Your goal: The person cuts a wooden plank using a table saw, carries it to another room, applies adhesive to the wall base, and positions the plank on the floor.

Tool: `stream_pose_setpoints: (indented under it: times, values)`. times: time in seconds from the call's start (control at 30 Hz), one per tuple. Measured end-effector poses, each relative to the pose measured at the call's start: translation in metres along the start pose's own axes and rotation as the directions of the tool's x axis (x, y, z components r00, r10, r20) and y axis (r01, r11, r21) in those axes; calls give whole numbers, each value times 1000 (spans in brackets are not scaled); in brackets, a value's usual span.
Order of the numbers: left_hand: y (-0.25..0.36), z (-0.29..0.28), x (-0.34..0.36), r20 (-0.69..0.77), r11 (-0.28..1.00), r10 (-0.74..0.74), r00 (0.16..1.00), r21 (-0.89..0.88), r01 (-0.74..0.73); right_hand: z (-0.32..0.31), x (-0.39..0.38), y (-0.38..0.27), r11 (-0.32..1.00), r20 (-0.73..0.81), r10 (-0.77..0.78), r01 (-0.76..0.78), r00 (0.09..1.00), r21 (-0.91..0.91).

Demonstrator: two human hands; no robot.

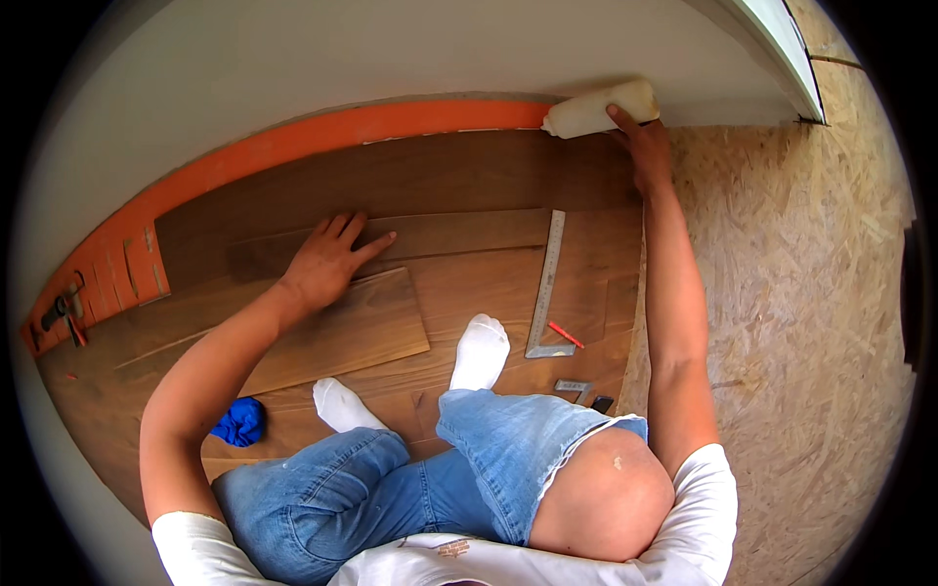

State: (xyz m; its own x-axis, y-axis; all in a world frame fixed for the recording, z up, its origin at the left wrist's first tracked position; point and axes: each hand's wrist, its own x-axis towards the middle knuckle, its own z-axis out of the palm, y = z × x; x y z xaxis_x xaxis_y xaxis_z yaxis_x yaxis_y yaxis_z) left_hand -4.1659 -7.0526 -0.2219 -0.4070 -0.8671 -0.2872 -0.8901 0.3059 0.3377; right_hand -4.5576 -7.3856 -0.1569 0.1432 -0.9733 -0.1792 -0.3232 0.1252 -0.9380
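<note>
My right hand [643, 146] is wrapped around a whitish squeeze bottle [589, 111]. The bottle lies on its side against the foot of the wall, its nozzle pointing left along an orange underlay strip [410, 120]. Fingers spread, my left hand [330, 259] rests flat on a loose narrow wood plank [469, 232] that lies on the brown plank flooring [586, 186]. A shorter loose plank [327, 330] sits nearer to me, below that hand.
Right of my knees are a metal carpenter's square [546, 283], a red pencil or marker [566, 334] and a smaller square [571, 388]. A blue cloth bundle [241, 422] and a hand tool [64, 313] lie left. Bare chipboard [772, 293] borders the planks.
</note>
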Motion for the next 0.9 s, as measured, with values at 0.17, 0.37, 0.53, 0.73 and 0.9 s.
stream_pose_setpoints:
  times: [0.17,0.37,0.53,0.73,0.9]
  values:
    - [0,-1,-2,4,1000,-8,1000,7,8,13,-6,-5,998,27,-2,1,1000,67]
    - [2,-3,1,32,1000,-14,999,14,14,-4,14,17,999,-44,38,-38,998,-8]
    - [-1,1,-1,2,1000,-3,1000,-12,3,-17,25,22,999,-79,1,-5,997,-47]
    - [0,-3,0,-14,1000,1,1000,-16,-1,-36,39,32,994,-81,-85,79,993,-76]
    - [1,-1,1,-11,1000,-1,1000,-6,1,-48,34,27,994,-127,-84,75,988,-74]
